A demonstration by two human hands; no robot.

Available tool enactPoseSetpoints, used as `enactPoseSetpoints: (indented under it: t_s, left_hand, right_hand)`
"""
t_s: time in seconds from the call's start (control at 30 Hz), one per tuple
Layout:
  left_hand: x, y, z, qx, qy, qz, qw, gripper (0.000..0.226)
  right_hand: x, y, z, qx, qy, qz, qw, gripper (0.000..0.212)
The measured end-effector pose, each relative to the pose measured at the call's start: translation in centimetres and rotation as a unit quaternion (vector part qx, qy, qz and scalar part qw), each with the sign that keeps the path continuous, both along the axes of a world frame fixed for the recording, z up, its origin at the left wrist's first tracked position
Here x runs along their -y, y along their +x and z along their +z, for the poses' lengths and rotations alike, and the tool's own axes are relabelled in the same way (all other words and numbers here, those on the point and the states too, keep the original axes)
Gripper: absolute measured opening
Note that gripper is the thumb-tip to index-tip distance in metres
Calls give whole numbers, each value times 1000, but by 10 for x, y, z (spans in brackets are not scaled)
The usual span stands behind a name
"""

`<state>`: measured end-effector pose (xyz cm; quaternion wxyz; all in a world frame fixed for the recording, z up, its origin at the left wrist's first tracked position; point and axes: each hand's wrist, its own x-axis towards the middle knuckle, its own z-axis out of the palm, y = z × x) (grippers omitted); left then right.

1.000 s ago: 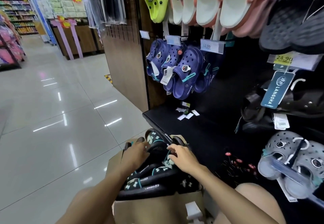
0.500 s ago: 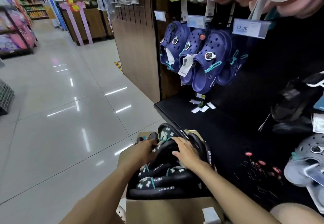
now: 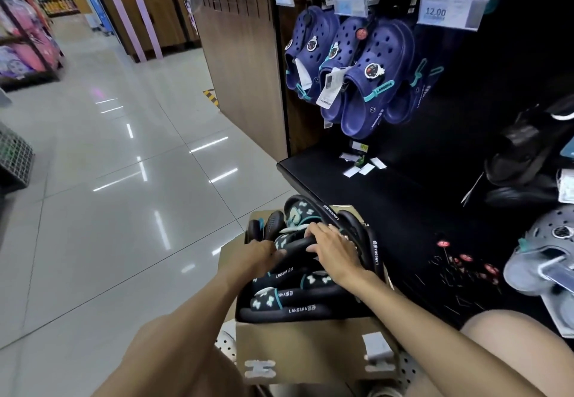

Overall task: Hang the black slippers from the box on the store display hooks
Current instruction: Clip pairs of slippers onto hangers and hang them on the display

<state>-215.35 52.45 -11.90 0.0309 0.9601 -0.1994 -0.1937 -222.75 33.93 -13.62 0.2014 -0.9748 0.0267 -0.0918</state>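
Note:
A cardboard box (image 3: 310,350) stands on the floor in front of me, packed with several black slippers (image 3: 289,308) that have teal trim and white bows. Both my hands are inside it. My left hand (image 3: 257,255) grips one end of a black slipper (image 3: 295,246) near the top of the pile. Over the other end of that slipper my right hand (image 3: 334,250) curls its fingers. Blue clogs (image 3: 369,80) hang on the display hooks above the box.
A black display shelf (image 3: 388,198) runs along the right behind the box, with small paper tags (image 3: 363,168) on it. Grey clogs (image 3: 546,260) and dark shoes (image 3: 525,154) hang at right. Glossy tiled aisle floor (image 3: 124,195) lies to the left, with a wooden panel (image 3: 245,64) beyond.
My view has tilted down and shifted toward the box. Both hands stayed in the box, closing in on the top slipper.

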Motion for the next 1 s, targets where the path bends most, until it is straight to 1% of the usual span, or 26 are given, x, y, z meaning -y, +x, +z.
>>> enactPoseSetpoints:
  t_s: [0.1, 0.2, 0.33, 0.4, 0.47, 0.6, 0.63, 0.73, 0.8, 0.9, 1.0]
  left_hand:
    - [5, -9, 7, -37, -21, 13, 999, 60]
    - [7, -13, 12, -96, -116, 50, 987, 59]
    - [10, -14, 19, -133, -238, 96, 957, 57]
    - [14, -17, 22, -147, -295, 117, 937, 53]
    - [18, -19, 26, -167, -350, 146, 910, 56]
    - [29, -27, 41, -236, -457, 199, 834, 50]
    - [32, -28, 43, -249, -481, 203, 816, 56]
    - [35, -26, 44, -271, -548, 212, 762, 92]
    - [36, -26, 45, -270, -580, 219, 737, 103]
    - [38, -30, 50, -279, -601, 216, 717, 113]
    - [39, -29, 51, -268, -603, 220, 719, 120]
  right_hand:
    - [0, -7, 16, 29, -4, -13, 999, 19]
    - [10, -15, 35, 40, 14, -21, 999, 18]
    - [24, -30, 53, 64, 38, -38, 997, 19]
    - [30, -38, 60, 72, 53, -45, 995, 18]
    - [36, -46, 65, 82, 74, -55, 992, 17]
    - [38, -66, 62, 108, 89, -50, 989, 20]
    - [37, -71, 61, 113, 90, -41, 989, 21]
    - [30, -81, 52, 116, 110, -10, 987, 20]
    - [26, -82, 47, 116, 141, 5, 983, 20]
    - [25, -78, 42, 118, 159, 13, 980, 22]
    - [25, -73, 36, 110, 181, 38, 977, 22]
